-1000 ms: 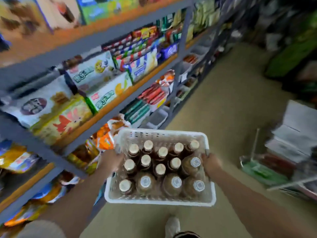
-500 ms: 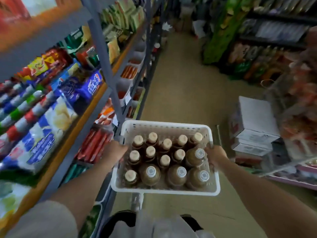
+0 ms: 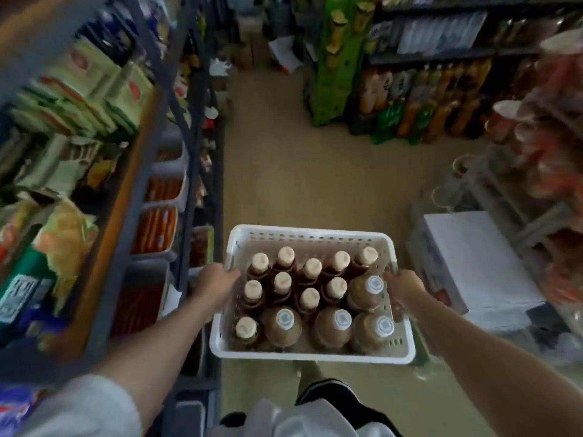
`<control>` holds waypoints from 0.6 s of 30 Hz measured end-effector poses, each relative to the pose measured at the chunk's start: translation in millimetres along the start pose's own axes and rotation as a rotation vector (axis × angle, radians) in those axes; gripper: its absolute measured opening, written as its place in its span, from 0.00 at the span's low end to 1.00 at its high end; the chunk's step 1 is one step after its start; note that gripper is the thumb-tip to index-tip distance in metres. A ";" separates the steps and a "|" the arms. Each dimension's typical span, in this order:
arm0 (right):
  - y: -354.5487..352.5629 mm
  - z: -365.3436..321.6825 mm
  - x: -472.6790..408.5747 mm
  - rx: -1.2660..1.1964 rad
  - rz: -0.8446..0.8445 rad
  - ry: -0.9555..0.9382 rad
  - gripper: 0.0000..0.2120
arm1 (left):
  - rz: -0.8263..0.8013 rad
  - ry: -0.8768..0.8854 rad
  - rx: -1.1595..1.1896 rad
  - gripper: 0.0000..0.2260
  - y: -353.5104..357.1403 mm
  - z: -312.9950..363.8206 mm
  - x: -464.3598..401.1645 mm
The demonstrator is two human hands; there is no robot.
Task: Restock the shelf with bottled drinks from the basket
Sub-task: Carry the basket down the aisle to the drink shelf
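I carry a white perforated plastic basket (image 3: 310, 354) in front of me at waist height. My left hand (image 3: 216, 283) grips its left rim and my right hand (image 3: 402, 290) grips its right rim. Inside stand several bottled drinks (image 3: 282, 324) with brown liquid. The slim ones have cream caps, the wider ones have clear white caps. A drinks shelf (image 3: 422, 99) with orange, green and brown bottles stands at the far right of the aisle.
A grey metal snack shelf (image 3: 135, 171) runs close along my left. A white carton (image 3: 473, 263) and wire racks of cup noodles (image 3: 536, 146) crowd the right. A green display stand (image 3: 334, 58) stands ahead. Beige floor (image 3: 299, 171) stretches ahead between them.
My view has swung right, from the left snack shelves to looking down the aisle. I have walked forward. Both hands keep the same grip on the basket.
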State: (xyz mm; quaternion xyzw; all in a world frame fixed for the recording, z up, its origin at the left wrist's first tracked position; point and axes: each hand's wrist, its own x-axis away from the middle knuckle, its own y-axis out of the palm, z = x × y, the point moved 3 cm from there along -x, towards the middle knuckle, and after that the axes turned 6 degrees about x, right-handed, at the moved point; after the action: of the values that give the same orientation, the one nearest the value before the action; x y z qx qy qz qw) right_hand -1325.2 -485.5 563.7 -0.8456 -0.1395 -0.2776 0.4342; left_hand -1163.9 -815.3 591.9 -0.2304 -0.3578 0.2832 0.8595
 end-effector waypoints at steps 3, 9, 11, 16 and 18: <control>-26.4 -48.9 -68.4 -0.059 0.003 0.049 0.19 | 0.015 -0.014 0.038 0.14 13.5 59.8 -71.6; -106.8 -161.8 -179.7 -0.066 0.094 0.038 0.19 | 0.001 0.084 -0.012 0.13 25.8 210.1 -198.7; -128.6 -195.1 -218.7 -0.090 0.110 0.050 0.20 | -0.001 0.110 -0.014 0.14 31.0 253.5 -246.1; -167.4 -261.3 -326.1 -0.208 0.134 0.125 0.15 | -0.087 0.140 -0.043 0.12 60.1 361.2 -377.9; -177.3 -281.2 -375.2 -0.265 0.139 0.177 0.17 | -0.129 0.158 -0.034 0.12 75.1 407.5 -430.5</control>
State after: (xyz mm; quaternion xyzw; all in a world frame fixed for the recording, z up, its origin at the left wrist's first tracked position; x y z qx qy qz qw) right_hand -1810.5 -608.4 590.4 -0.8752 -0.0040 -0.3361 0.3479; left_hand -1743.1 -961.9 598.2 -0.2433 -0.3077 0.2022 0.8974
